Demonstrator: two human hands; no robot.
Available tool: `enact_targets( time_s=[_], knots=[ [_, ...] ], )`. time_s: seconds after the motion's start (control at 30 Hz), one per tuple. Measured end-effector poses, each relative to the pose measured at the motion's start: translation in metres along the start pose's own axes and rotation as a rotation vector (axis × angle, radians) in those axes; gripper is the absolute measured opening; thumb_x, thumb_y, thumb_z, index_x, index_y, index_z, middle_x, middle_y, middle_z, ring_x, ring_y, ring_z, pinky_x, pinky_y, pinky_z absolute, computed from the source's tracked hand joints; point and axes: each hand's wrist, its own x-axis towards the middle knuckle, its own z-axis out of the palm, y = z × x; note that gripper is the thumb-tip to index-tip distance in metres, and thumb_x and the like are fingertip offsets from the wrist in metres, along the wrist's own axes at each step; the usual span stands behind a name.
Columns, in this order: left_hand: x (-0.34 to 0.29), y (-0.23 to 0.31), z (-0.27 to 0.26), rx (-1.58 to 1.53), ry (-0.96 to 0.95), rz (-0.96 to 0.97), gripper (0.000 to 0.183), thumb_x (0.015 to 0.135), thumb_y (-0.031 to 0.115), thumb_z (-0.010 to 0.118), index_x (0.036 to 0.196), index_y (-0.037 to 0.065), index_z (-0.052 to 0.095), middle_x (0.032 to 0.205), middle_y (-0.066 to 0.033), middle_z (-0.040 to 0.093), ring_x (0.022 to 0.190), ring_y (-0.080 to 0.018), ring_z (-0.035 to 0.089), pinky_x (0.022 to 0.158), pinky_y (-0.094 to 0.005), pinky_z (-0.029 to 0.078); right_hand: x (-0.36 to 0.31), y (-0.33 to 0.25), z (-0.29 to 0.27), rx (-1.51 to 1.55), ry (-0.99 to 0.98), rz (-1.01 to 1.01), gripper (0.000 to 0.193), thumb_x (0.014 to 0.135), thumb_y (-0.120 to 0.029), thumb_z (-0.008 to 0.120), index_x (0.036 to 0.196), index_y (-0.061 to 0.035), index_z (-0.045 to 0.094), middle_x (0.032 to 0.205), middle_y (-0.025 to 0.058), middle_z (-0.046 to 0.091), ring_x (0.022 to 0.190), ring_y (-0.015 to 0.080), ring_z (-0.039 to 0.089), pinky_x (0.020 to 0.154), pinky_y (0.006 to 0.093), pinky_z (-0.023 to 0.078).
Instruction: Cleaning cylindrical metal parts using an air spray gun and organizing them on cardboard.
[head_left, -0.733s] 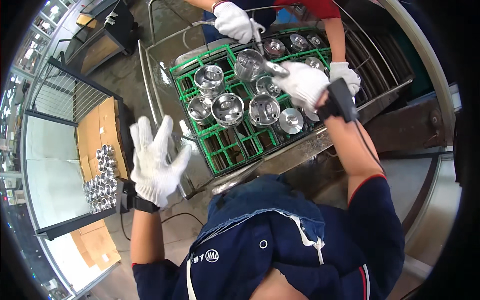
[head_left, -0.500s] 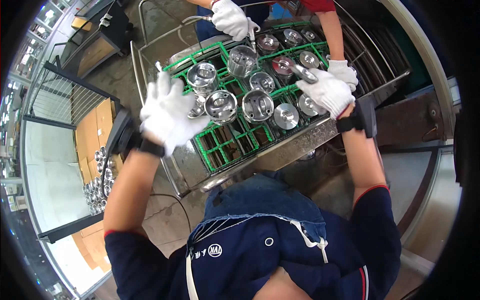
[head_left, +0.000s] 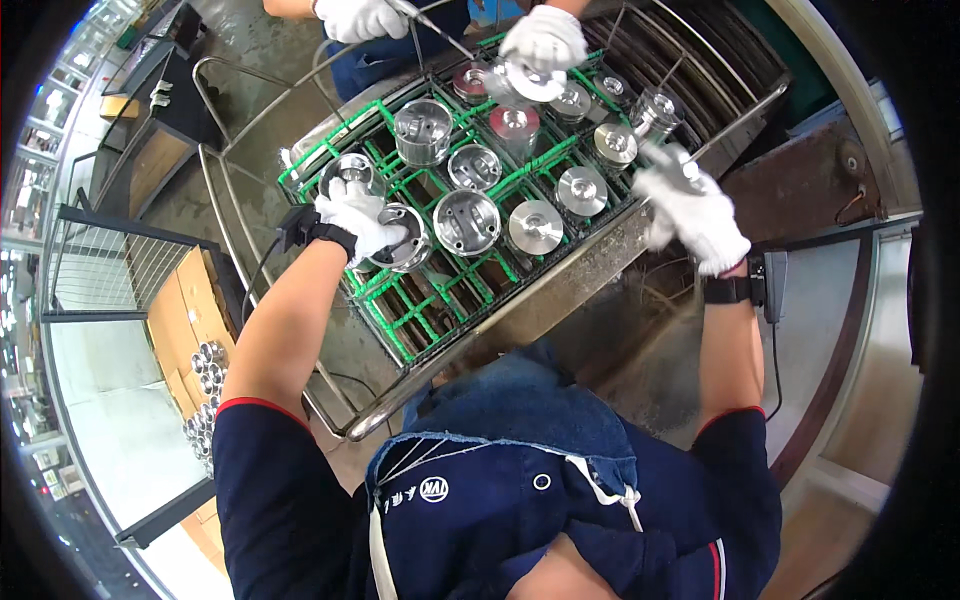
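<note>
My left hand [head_left: 360,222], in a white glove, is closed on the edge of a metal piston [head_left: 408,256] with its hollow side up at the rack's left end. Its fingers reach toward a second piston [head_left: 352,172] just behind. My right hand [head_left: 700,220], also gloved and blurred by motion, is closed around a short grey metal object [head_left: 672,166] off the rack's right front edge; its exact kind is unclear. Several pistons stand in the green-edged wire rack [head_left: 405,348], among them a hollow-up one [head_left: 467,222] and a flat-topped one [head_left: 536,228].
Across the rack, a co-worker's gloved hand [head_left: 545,40] holds a piston [head_left: 528,82]; their other hand [head_left: 360,18] grips a thin-nozzled tool [head_left: 440,28]. A metal tube rail [head_left: 375,415] borders the cart. More pistons [head_left: 205,400] lie by cardboard at left.
My left hand has come down from above the rack onto a piston. My right hand has moved right, away from the pistons, with the grey object. The co-worker has lifted a piston.
</note>
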Motion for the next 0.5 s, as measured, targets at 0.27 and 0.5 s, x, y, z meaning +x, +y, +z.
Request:
enact_targets(
  time_s=[0.27, 0.5],
  knots=[
    [0.010, 0.004, -0.003, 0.035, -0.059, -0.013, 0.066, 0.080, 0.067, 0.059, 0.117, 0.013, 0.072, 0.135, -0.0165, 0.060, 0.124, -0.0348, 0.055, 0.101, -0.0490, 0.041, 0.047, 0.037, -0.005, -0.062, 0.450, -0.329, 0.036, 0.091, -0.036, 0.074, 0.114, -0.0077, 0.069, 0.099, -0.0009, 0.071, 0.084, 0.0081, 0.061, 0.076, 0.0254, 0.049],
    [0.009, 0.004, -0.003, -0.037, -0.078, 0.006, 0.055, 0.084, 0.054, 0.057, 0.113, 0.011, 0.074, 0.122, -0.0149, 0.069, 0.111, -0.0301, 0.067, 0.092, -0.0443, 0.052, 0.024, 0.064, 0.001, -0.749, 0.902, -0.326, 0.108, 0.066, -0.051, 0.087, 0.146, 0.0032, 0.039, 0.144, 0.0275, 0.048, 0.134, 0.0391, 0.046, 0.115, 0.0505, 0.031]
  ],
)
